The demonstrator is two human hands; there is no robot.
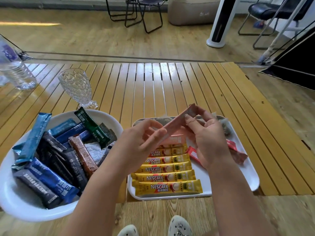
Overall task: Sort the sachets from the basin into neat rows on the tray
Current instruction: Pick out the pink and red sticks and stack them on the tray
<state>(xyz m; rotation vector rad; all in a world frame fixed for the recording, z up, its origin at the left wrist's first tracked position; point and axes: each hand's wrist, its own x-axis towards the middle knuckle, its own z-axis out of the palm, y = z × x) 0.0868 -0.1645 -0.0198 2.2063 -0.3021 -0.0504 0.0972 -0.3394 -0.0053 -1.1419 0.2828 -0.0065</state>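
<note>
On the slatted table (170, 86) the basin (13, 198) sits left and the tray (238, 167) right, just beside each other. Sachets (51, 167) lie heaped in the basin — others lie in a row (167, 169) on the tray's left part. Behind the basin stands a glass (76, 86); a bottle (13, 70) stands further left.

- A casual indoor lounge or home room, with wood-look flooring (85, 36) stretching well beyond the hands.
- Black folding chairs (136, 11), a beige floor cushion (192, 12) and a white tower fan (221, 23) stand far ahead.
- A slatted wooden worktop (170, 86) carries a goblet (76, 87) and a water bottle (15, 72).
</note>
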